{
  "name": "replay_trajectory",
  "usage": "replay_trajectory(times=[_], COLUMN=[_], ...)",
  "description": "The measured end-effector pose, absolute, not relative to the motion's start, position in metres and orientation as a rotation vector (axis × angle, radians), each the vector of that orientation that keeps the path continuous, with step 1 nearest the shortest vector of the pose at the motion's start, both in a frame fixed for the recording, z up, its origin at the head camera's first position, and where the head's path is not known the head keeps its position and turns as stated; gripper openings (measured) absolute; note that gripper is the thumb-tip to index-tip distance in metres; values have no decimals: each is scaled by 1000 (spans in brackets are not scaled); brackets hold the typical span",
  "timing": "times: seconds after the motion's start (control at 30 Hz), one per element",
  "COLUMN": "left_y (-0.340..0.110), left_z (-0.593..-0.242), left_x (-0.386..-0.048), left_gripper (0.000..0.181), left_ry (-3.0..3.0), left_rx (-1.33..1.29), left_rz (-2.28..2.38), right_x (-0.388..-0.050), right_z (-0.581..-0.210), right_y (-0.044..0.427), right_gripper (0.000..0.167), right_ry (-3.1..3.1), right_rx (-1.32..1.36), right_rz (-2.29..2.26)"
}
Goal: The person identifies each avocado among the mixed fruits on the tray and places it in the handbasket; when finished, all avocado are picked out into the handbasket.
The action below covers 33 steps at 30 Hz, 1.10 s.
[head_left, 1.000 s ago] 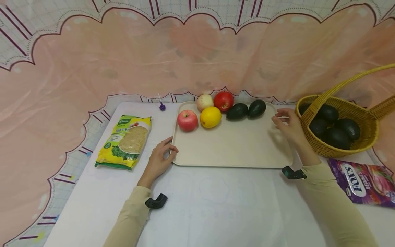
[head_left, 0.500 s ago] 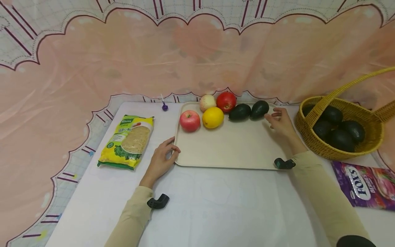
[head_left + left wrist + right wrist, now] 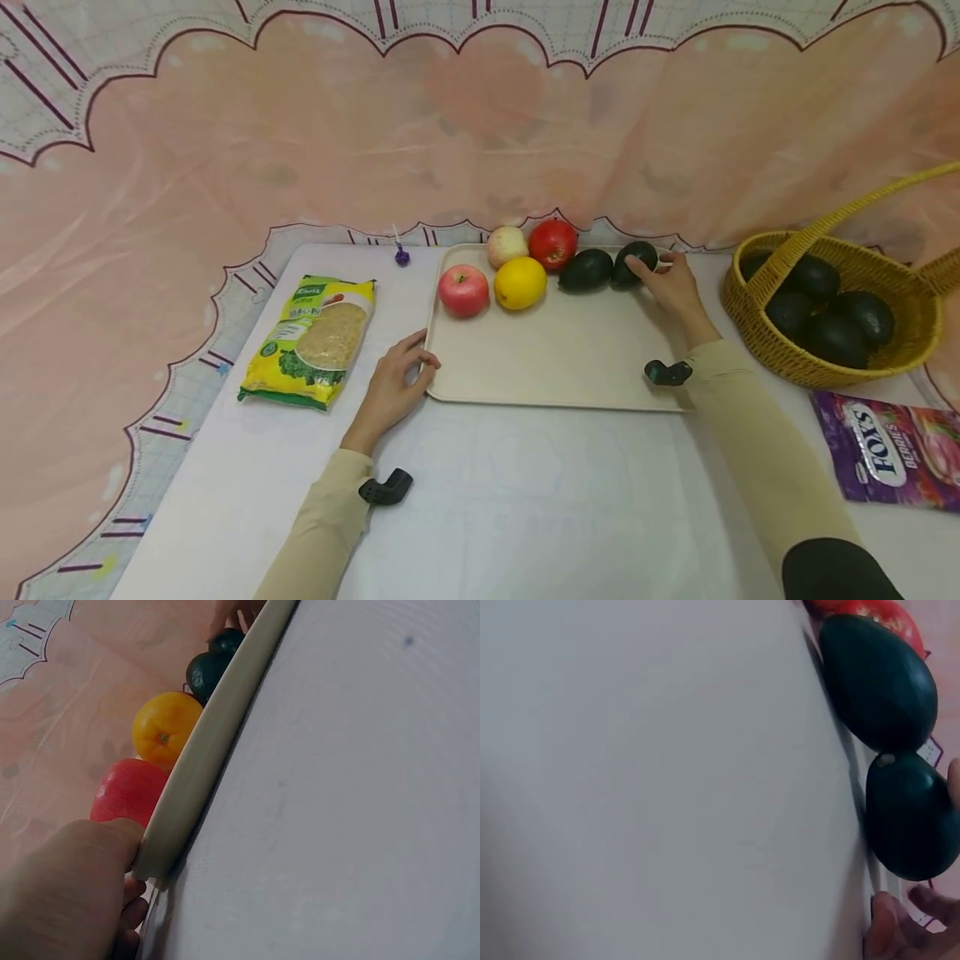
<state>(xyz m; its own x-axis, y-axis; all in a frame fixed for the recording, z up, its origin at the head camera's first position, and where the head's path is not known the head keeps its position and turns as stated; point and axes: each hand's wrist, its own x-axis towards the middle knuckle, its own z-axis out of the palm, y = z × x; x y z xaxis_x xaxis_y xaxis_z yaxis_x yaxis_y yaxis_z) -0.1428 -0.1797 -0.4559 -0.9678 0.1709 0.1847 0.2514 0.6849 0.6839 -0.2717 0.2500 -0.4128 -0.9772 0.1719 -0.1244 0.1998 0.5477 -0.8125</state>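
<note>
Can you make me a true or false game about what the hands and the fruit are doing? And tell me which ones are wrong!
1. The left hand holds the edge of the tray. True.
2. The tray has no fruit on it. False: a red apple, a yellow fruit and more sit there.
3. The basket has dark avocados in it. True.
4. The basket is left of the tray. False: it is on the right.
5. The right hand is right by the tray avocado farthest to the right. True.
</note>
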Motion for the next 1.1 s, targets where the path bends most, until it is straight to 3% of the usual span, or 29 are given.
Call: replay_trajectory(times=[0.9, 1.1], left_y=[-178, -179], left_z=[-453, -453], left_x=[-143, -142], left_gripper=[7, 6], left_ry=[-2790, -2794], left_rx=[-347, -338], left_rz=[-1151, -1166], right_x=[-264, -253], right_z=[-397, -389], right_y=[248, 250], right_gripper=[74, 76], right_ry=[2764, 2726], right_rx=[386, 337], right_rz=[-1650, -1680])
